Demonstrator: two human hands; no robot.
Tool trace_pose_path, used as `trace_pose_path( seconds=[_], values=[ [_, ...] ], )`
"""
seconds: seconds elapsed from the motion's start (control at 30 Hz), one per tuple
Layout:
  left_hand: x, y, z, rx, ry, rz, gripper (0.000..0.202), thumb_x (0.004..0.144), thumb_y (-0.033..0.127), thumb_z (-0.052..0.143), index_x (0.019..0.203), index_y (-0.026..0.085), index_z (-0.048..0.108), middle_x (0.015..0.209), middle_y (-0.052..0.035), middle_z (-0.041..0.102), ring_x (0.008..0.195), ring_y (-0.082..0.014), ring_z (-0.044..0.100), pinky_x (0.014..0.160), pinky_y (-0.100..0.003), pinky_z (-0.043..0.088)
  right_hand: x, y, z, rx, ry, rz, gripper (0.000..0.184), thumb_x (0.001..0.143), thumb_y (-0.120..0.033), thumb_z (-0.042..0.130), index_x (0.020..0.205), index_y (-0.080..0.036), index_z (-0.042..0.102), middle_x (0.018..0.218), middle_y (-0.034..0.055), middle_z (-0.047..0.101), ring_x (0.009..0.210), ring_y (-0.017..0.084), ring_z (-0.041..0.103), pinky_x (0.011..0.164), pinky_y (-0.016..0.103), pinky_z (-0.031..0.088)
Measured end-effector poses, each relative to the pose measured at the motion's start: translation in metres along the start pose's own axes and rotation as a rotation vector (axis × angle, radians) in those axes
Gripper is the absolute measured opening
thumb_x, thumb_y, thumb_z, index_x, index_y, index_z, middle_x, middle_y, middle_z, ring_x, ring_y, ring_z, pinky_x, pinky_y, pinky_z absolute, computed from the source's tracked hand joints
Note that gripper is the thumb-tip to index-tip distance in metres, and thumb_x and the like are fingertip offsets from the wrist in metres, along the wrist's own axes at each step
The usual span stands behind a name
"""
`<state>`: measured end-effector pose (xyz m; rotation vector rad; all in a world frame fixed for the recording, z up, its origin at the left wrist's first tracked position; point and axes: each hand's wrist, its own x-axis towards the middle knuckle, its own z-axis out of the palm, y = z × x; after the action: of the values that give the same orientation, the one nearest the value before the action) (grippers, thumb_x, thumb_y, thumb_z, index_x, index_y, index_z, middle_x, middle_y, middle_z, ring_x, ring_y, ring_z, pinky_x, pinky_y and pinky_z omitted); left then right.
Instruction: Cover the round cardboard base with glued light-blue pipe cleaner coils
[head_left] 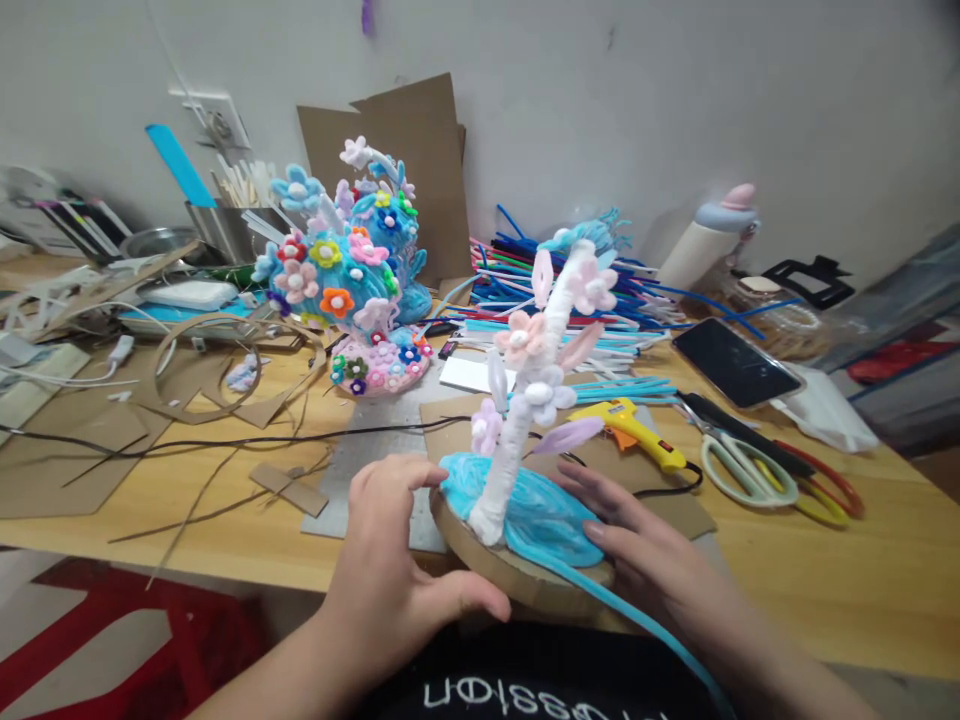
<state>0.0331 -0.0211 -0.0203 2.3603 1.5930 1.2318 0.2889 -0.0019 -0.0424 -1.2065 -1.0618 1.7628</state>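
A wooden disc base (525, 578) is held near my body at the table's front edge. Blue pipe cleaner (551, 515) covers much of its top, and one loose blue strand (637, 618) trails off toward the lower right. From the base rises a white wrapped stem (517, 440), tilted right, bearing pink and lilac flowers and leaves. My left hand (397, 550) grips the base's left side, thumb in front and fingers at the far edge. My right hand (649, 545) holds the right side, its fingers against the blue covering.
Behind stands a flower-covered pipe-cleaner piece (352, 270). A bundle of pipe cleaners (502, 280), a yellow glue gun (634, 432), scissors (750, 470) and a phone (735, 362) lie at the back and right. Cardboard scraps (289, 490) and a black cable (247, 445) are on the left.
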Motion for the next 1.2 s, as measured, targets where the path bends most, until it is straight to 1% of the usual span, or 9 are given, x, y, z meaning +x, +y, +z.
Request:
trace_pose_path(
  seconds=[0.13,0.33,0.4,0.5,0.57,0.63,0.77,0.93,1.2],
  values=[
    [0.009,0.006,0.008,-0.046,0.078,0.052,0.074,0.069,0.073,0.062,0.114,0.016,0.047,0.103,-0.0083,0.055,0.096,-0.0228,0.052,0.086,-0.038,0.043,0.004,-0.010,-0.003,-0.072,0.032,0.009,0.046,0.082,-0.045,0.067,0.125,-0.033,0.059,0.145,0.0046,0.050,0.137,0.029,0.040,0.113,0.049,0.032],
    [0.025,0.019,0.008,-0.175,0.084,0.353,0.032,0.083,0.039,0.067,0.100,0.015,0.056,0.087,-0.0029,0.060,0.083,-0.0150,0.055,0.079,-0.030,0.048,0.006,-0.020,-0.005,-0.346,0.091,-0.021,0.040,0.086,-0.049,0.058,0.122,-0.033,0.062,0.137,0.0039,0.058,0.132,0.030,0.047,0.111,0.049,0.036],
    [0.029,0.023,0.008,-0.186,0.090,0.423,0.021,0.086,0.032,0.066,0.093,0.013,0.060,0.082,-0.0025,0.061,0.080,-0.0144,0.055,0.078,-0.030,0.049,0.003,-0.025,-0.004,-0.495,0.150,-0.157,0.032,0.090,-0.047,0.054,0.116,-0.032,0.065,0.130,0.0050,0.062,0.128,0.030,0.050,0.109,0.050,0.038],
    [0.034,0.027,0.008,-0.176,0.103,0.475,0.019,0.085,0.031,0.066,0.085,0.012,0.064,0.077,-0.0024,0.063,0.078,-0.0144,0.056,0.073,-0.029,0.051,-0.008,-0.039,0.001,-0.684,0.224,-0.471,0.015,0.091,-0.036,0.055,0.101,-0.032,0.067,0.116,0.0035,0.064,0.115,0.026,0.058,0.100,0.044,0.046],
    [0.036,0.028,0.008,-0.159,0.093,0.500,0.019,0.084,0.030,0.068,0.085,0.012,0.065,0.076,-0.0019,0.065,0.077,-0.0146,0.057,0.070,-0.029,0.051,-0.017,-0.052,0.006,-0.768,0.188,-0.617,0.009,0.089,-0.028,0.060,0.094,-0.033,0.066,0.106,0.0006,0.064,0.103,0.022,0.062,0.089,0.035,0.051],
    [0.038,0.029,0.008,-0.147,0.077,0.509,0.018,0.083,0.029,0.070,0.086,0.012,0.065,0.075,-0.0014,0.066,0.075,-0.0148,0.059,0.067,-0.030,0.052,-0.023,-0.065,0.011,-0.841,0.093,-0.690,0.009,0.086,-0.024,0.063,0.089,-0.033,0.065,0.101,-0.0008,0.062,0.096,0.019,0.062,0.082,0.030,0.052],
    [0.042,0.032,0.007,-0.131,0.054,0.538,0.017,0.083,0.028,0.070,0.086,0.012,0.065,0.074,-0.0006,0.068,0.072,-0.0148,0.062,0.066,-0.030,0.052,-0.025,-0.083,0.015,-0.982,-0.054,-0.686,0.008,0.087,-0.021,0.063,0.085,-0.030,0.064,0.100,0.0001,0.060,0.101,0.020,0.059,0.084,0.030,0.049],
    [0.045,0.035,0.008,-0.120,0.064,0.559,0.017,0.084,0.029,0.069,0.084,0.012,0.064,0.073,0.0009,0.068,0.073,-0.0134,0.063,0.067,-0.029,0.051,-0.019,-0.090,0.012,-1.055,-0.185,-0.666,0.009,0.089,-0.020,0.060,0.088,-0.029,0.063,0.103,0.0022,0.059,0.107,0.023,0.054,0.087,0.036,0.047],
    [0.044,0.037,0.010,-0.121,0.097,0.545,0.017,0.086,0.030,0.067,0.081,0.014,0.065,0.070,0.0024,0.068,0.071,-0.0121,0.060,0.067,-0.028,0.049,-0.019,-0.089,0.019,-1.119,-0.240,-0.596,0.010,0.092,-0.018,0.054,0.090,-0.027,0.059,0.106,0.0042,0.057,0.107,0.024,0.051,0.087,0.037,0.046]
  ],
)
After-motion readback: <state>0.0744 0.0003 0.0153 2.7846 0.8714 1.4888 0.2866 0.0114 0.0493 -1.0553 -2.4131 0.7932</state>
